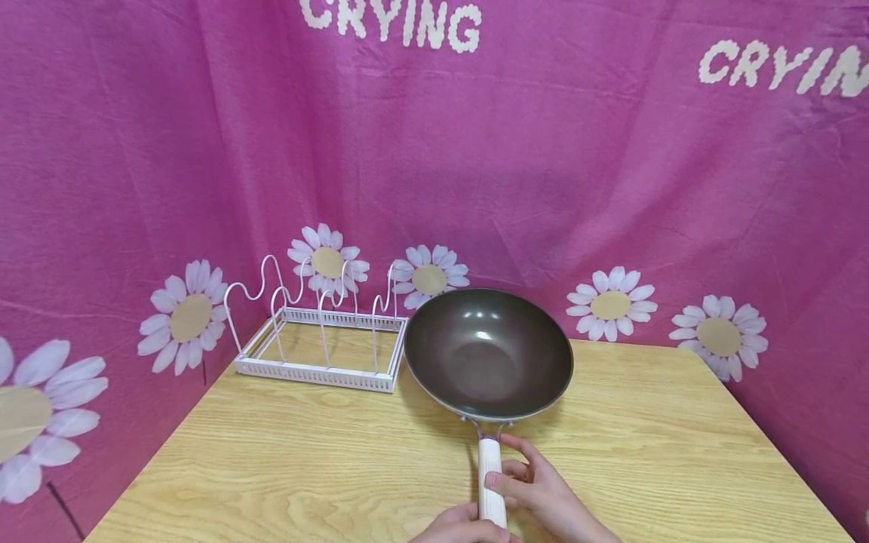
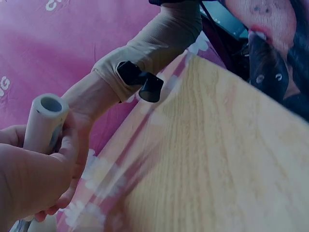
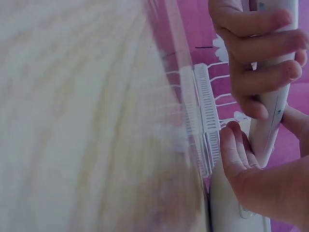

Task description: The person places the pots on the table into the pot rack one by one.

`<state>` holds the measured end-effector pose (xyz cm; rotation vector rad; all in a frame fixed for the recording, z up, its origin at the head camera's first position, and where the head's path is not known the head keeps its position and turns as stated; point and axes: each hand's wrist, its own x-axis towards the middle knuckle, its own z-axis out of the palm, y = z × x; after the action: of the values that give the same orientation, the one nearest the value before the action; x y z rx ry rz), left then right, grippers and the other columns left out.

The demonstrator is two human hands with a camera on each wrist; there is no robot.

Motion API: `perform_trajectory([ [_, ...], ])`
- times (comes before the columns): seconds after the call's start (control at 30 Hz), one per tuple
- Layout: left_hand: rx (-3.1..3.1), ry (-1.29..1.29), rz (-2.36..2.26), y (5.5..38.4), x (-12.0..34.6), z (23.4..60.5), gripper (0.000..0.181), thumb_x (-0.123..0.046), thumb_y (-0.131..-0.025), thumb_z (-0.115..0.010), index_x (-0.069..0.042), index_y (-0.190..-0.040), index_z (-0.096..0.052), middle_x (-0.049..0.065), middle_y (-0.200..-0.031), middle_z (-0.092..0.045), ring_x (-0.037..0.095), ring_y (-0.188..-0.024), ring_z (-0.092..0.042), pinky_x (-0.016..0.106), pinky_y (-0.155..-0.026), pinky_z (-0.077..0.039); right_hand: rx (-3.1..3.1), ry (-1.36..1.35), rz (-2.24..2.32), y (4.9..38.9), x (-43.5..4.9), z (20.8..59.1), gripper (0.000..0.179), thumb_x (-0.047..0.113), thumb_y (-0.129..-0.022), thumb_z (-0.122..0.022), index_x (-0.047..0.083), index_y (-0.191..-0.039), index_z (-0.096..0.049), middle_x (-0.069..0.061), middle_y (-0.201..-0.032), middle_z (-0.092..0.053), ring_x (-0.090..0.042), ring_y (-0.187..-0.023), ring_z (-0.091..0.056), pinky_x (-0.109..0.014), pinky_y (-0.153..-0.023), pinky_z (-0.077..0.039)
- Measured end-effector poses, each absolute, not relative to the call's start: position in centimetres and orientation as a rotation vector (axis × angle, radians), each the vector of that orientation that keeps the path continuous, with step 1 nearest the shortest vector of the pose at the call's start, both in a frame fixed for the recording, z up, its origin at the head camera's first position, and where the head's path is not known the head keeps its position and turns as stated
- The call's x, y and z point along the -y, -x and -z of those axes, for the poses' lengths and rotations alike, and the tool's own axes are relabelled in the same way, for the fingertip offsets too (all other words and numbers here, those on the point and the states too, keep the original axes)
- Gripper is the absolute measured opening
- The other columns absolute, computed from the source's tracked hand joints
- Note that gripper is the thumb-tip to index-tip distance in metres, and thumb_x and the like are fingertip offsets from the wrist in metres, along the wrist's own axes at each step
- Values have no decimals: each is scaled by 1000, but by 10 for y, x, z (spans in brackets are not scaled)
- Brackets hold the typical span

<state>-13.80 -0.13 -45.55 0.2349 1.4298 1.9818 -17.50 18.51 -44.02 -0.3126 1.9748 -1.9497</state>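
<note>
A deep frying pan (image 1: pixel 489 354) with a dark interior and a light outside shows at the middle of the head view, its inside tilted toward me. Its white handle (image 1: pixel 492 483) points back at me. Near the handle's end my left hand (image 1: pixel 465 526) grips it, fingers curled round the underside in the right wrist view. Farther up, my right hand (image 1: pixel 543 494) holds the handle with the thumb over the top and fingers along the side and below. The left wrist view shows the hollow handle end (image 2: pixel 50 105) sticking out past the left hand.
A white wire rack (image 1: pixel 315 381) with wavy dividers stands on the wooden table (image 1: pixel 305 467), just left of the pan. Behind and beside the table hangs a pink cloth (image 1: pixel 516 166) with daisies. The right forearm wears a beige sleeve (image 2: pixel 159 41) and a black camera mount (image 2: pixel 140 82).
</note>
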Motion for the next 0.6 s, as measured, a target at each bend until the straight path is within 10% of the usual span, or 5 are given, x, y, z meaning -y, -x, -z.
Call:
perform_trajectory([
  [0.43,-1457,-157,-2026,136,-11,475,55,-11,-74,-54,6,-126,-54,0,-82,-65,4,-67,-59,13,-60,-49,-1778,253,2041,171,-177,449,82,15,-97,-62,-7,-151,-4,-9,-115,-69,-15,-93,-66,-27,-80,-53],
  [0.6,-1494,-126,-2042,136,-15,471,28,-17,-83,-58,-5,-108,-59,-4,-79,-64,4,-68,-59,15,-64,-50,-1752,225,2045,170,-171,449,83,16,-96,-63,-2,-151,-3,-6,-112,-69,-16,-95,-65,-29,-84,-52],
])
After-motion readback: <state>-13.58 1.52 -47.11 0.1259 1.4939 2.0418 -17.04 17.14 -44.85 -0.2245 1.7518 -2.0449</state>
